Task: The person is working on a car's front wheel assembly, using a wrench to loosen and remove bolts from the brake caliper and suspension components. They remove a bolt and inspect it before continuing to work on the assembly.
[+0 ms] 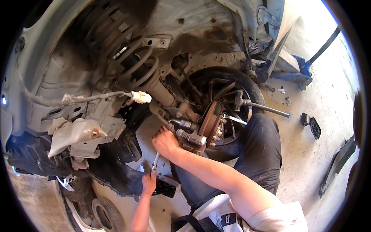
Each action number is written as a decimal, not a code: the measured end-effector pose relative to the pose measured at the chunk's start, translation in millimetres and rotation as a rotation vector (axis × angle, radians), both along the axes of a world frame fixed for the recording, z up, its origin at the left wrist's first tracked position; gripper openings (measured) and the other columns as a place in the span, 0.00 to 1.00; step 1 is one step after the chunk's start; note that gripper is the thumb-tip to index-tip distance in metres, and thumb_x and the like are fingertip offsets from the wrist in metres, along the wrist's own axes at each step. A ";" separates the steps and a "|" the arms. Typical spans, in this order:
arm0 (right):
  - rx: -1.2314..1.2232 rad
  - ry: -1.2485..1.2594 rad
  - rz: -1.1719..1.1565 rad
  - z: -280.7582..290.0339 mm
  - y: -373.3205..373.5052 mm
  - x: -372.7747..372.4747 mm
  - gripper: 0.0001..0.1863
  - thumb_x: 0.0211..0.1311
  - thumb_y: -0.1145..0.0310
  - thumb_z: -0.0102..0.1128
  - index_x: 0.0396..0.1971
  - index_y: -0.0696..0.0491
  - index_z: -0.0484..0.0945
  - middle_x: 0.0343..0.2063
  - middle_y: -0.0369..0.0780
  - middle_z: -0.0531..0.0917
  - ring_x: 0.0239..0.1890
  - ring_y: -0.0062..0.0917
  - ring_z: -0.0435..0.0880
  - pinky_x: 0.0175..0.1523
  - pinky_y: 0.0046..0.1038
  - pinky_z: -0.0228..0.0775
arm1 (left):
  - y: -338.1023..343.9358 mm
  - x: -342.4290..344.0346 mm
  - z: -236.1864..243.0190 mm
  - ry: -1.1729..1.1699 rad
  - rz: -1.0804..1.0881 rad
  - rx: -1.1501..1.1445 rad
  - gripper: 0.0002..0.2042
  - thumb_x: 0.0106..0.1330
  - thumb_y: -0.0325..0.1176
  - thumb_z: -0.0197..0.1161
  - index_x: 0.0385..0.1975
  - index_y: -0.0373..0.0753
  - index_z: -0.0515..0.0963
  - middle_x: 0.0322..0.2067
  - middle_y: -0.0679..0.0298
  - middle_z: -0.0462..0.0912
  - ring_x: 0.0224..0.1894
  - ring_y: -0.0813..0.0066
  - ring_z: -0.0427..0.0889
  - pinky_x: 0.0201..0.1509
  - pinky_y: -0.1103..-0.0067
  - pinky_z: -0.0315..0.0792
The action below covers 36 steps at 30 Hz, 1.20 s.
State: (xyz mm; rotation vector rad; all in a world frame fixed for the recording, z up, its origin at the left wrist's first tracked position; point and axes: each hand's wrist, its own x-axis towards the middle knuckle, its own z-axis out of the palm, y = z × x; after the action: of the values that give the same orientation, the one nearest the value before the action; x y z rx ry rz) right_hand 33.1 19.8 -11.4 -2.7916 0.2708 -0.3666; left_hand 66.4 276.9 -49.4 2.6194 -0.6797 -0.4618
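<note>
A slim silver rod-shaped tool (pixel 156 160) slants below the wheel hub, and its exact kind does not show. My left hand (pixel 149 182) is closed around its lower end. At its upper end my right hand (pixel 166 143) is curled, fingers partly hidden, beside a metal joint (pixel 170 127) of the suspension. Just right of that hand are a ribbed rubber boot and metal slide pin (pixel 191 137). Beyond them the rusty brake disc (pixel 211 123) stands edge-on, with wheel studs (pixel 219 133) pointing right.
The coil spring strut (pixel 154 83) rises into the wheel arch. A white connector (pixel 141 97) hangs on a cable at left. Behind the hub a wheel (pixel 232 89) lies on the floor, with a hammer (pixel 255 105) across it. My knee (pixel 259 143) is close. Old tyres (pixel 108 214) lie lower left.
</note>
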 end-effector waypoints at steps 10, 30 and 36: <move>0.142 -0.545 0.047 9.2 -2.9 -10.9 0.17 0.63 0.58 0.53 0.22 0.53 0.81 0.24 0.40 0.82 0.37 0.33 0.80 0.60 0.39 0.63 | -17.6 -3.1 125.8 0.040 -0.022 0.329 0.27 0.70 0.52 0.53 0.27 0.28 0.79 0.23 0.40 0.77 0.31 0.38 0.79 0.34 0.59 0.70; 0.088 -0.755 0.247 14.0 -10.9 -18.4 0.07 0.53 0.69 0.52 0.33 0.51 0.73 0.29 0.38 0.74 0.38 0.32 0.76 0.56 0.36 0.67 | -76.4 -26.1 239.5 -0.120 -0.240 0.322 0.14 0.67 0.43 0.59 0.38 0.37 0.75 0.25 0.51 0.79 0.31 0.48 0.80 0.33 0.63 0.70; -0.065 -0.647 0.224 13.6 -6.9 -17.4 0.06 0.54 0.69 0.53 0.32 0.50 0.74 0.30 0.37 0.76 0.40 0.31 0.76 0.59 0.34 0.65 | -68.8 -7.4 171.4 -0.084 -0.171 0.135 0.15 0.68 0.42 0.59 0.38 0.34 0.73 0.24 0.50 0.77 0.27 0.51 0.76 0.32 0.68 0.70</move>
State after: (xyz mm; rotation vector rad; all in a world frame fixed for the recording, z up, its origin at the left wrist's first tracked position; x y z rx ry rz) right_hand 15.7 12.9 2.2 -2.5507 -0.2049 -1.1869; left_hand 59.1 208.1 122.0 2.7325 -0.9356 -0.4636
